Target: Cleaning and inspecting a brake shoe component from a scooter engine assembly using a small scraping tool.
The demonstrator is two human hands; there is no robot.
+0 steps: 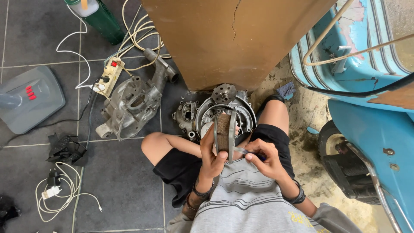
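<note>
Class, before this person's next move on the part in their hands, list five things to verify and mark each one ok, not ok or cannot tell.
1. Left hand has a firm grip on the curved brake shoe: ok, fingers wrap its edge.
2. Right hand holds the thin tool against the shoe: ok.
3. Tool tip seated at the right spot: cannot tell, too small.
4. Round housing on the floor rests steady below the hands: ok.
5. Loose cables and power strip lie apart from the hands: ok.
</note>
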